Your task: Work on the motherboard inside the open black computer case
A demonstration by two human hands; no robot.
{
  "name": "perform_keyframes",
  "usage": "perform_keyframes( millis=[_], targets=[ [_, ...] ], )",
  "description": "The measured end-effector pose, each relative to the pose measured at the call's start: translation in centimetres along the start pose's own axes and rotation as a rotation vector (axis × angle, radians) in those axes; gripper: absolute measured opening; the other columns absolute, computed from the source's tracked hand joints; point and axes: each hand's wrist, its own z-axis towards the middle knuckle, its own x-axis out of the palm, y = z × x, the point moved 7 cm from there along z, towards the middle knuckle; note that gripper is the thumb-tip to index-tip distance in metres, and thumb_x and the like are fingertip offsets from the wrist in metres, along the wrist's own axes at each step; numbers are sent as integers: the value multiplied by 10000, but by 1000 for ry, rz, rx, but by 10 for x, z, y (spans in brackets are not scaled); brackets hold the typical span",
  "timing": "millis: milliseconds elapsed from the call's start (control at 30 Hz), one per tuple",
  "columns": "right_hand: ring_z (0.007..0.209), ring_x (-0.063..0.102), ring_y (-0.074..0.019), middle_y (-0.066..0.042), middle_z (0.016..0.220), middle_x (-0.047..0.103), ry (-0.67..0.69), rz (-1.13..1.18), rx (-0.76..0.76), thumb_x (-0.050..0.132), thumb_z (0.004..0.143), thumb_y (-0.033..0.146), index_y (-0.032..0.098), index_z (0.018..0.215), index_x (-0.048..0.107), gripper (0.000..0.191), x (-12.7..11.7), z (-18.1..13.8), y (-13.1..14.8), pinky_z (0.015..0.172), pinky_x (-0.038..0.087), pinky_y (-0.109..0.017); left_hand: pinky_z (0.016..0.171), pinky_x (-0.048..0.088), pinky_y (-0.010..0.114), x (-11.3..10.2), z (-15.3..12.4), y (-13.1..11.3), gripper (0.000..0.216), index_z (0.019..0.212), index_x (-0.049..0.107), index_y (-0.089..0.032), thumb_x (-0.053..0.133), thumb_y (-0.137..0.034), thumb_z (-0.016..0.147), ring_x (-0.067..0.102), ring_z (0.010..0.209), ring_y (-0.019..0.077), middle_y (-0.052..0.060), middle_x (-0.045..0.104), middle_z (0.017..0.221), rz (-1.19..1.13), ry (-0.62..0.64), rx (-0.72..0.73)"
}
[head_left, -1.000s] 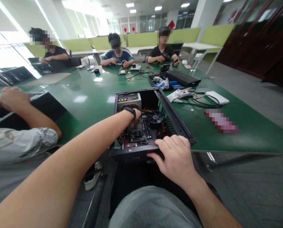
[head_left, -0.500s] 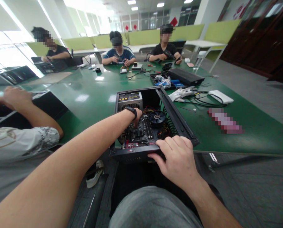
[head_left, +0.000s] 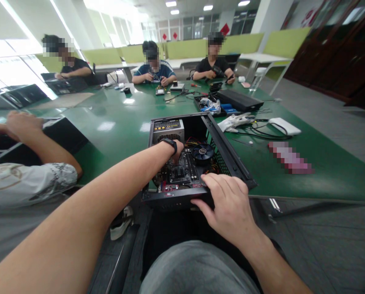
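A black computer case [head_left: 170, 199] lies at the near edge of the table with its inside facing up. My right hand [head_left: 227, 200] grips its near rim, thumb on the outer face and fingers over the top. My left hand [head_left: 178, 150], with a black band at the wrist, reaches down into the case over the motherboard [head_left: 182, 171]; its fingertips are mostly hidden, so what they touch does not show. Right of it sits a round black cooling fan [head_left: 203, 152]. A silver power supply [head_left: 169, 127] fills the far left corner, with thin coloured wires beside it.
Across the green table [head_left: 118, 118] lie white gloves [head_left: 236, 121], black cables, a white box [head_left: 285, 125] and a blurred pink item [head_left: 289, 157]. A tray [head_left: 202, 104] with gloves stands farther back. At left a co-worker's arm [head_left: 52, 147] rests by another case [head_left: 64, 134]. Several people sit opposite.
Almost nothing differs. My left hand stays inside the case and my right hand stays on its rim; the fingers of the right hand shift very slightly.
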Motion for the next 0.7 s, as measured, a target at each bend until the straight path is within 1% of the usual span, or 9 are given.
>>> perform_keyframes(
  millis=[133,200,267,333,433,500,600,700],
  targets=[
    [1245,514,-288,-126,1344,581,10,97,-17,664,880,400,185,1338,481,538,-4,-1,-1,1063,359,-493,850,534,272,2,4,2,544,982,799,-170,895,-357,480,701,967,279,103,775,1010,-15,-13,-1],
    [1286,496,-296,-128,1384,554,2,165,-14,683,864,397,203,1358,470,572,-10,0,-3,1088,362,-517,859,533,284,2,5,2,545,958,802,-155,904,-338,455,702,964,292,116,775,998,-19,-18,2],
    [1324,472,-304,-132,1425,517,-33,247,1,712,837,388,221,1395,439,644,-18,0,-5,1104,372,-534,862,534,295,2,5,2,539,945,802,-133,905,-325,452,702,947,297,129,775,980,-25,-16,3],
    [1356,446,-310,-133,1465,475,-77,330,43,746,806,369,232,1436,398,733,-25,1,-10,1124,375,-539,851,535,289,2,3,2,528,951,800,-126,897,-339,477,703,937,289,131,774,983,-25,-12,3],
    [1403,399,-311,-131,1524,406,-136,482,144,755,797,341,247,1493,324,825,-32,1,-21,1169,338,-546,836,533,267,2,2,2,518,967,799,-159,886,-371,502,702,946,270,108,774,999,-16,-20,5],
    [1435,359,-303,-125,1558,355,-178,633,198,728,821,314,269,1521,266,840,-34,1,-27,1190,303,-560,837,532,265,2,3,3,513,964,799,-175,887,-370,498,702,948,267,96,777,986,-15,-23,1],
    [1468,307,-276,-110,1583,310,-204,845,234,669,864,273,309,1535,197,821,-36,4,-33,1199,269,-584,837,537,284,3,6,4,499,940,800,-157,887,-358,491,706,927,280,108,777,949,-32,-24,4],
    [1469,308,-263,-103,1581,310,-199,952,269,634,890,289,348,1529,170,792,-36,6,-38,1185,272,-607,829,541,297,4,9,4,503,928,801,-144,890,-351,479,705,917,291,115,777,918,-45,-35,-5]
  ],
)
